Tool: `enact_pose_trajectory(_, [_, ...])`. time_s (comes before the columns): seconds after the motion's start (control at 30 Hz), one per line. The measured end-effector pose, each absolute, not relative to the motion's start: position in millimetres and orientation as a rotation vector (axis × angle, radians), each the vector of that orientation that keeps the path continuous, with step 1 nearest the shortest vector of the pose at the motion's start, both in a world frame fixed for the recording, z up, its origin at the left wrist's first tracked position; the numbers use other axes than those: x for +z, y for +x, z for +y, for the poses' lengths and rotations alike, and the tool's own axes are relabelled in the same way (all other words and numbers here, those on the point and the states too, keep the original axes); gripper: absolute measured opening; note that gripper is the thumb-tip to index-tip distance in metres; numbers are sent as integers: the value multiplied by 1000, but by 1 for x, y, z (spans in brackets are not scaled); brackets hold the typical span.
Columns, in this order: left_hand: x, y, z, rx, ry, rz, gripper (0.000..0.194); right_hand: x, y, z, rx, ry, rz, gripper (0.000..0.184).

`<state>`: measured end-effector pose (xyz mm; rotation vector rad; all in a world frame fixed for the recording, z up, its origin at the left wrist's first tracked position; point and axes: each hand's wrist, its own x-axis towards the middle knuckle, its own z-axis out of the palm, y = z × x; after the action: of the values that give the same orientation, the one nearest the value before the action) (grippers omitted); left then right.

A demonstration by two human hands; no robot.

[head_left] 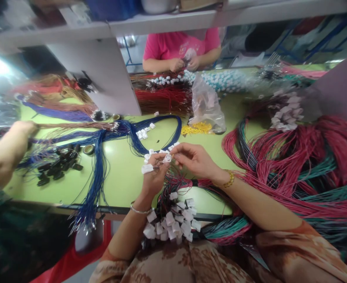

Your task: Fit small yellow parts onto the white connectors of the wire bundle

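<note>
My left hand [155,175] is closed on a small white plastic connector [167,158], held up over the table. Another white connector [147,169] sits by the fingers of that hand. From the right, my right hand [195,159] comes up to the held connector with thumb and forefinger pinched together. A tiny yellowish piece seems to be between those fingertips, too small to make out surely. More loose white connectors lie just behind my hands. Below them hangs a bunch of white connectors [173,224] on dark and red wires at the table's front edge.
Yellow small parts [197,128] lie beside a clear plastic bag [207,104]. Blue wires [98,169] hang over the front edge. Red, green and black wires [294,169] heap at right. Black connectors [60,163] lie near a co-worker's arm [7,153]. Another person [182,49] sits opposite.
</note>
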<state>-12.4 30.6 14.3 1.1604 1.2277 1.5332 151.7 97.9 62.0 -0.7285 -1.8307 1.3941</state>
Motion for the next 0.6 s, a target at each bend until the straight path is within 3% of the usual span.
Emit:
enact_pose_trajectory(0.2, [14, -12, 30, 1551, 1149, 1217, 26, 56, 147, 94, 709, -497, -2022, 18])
enact_pose_trajectory(0.6, [14, -10, 31, 1577, 1217, 1298, 25, 55, 149, 91, 578, -588, -2154, 14])
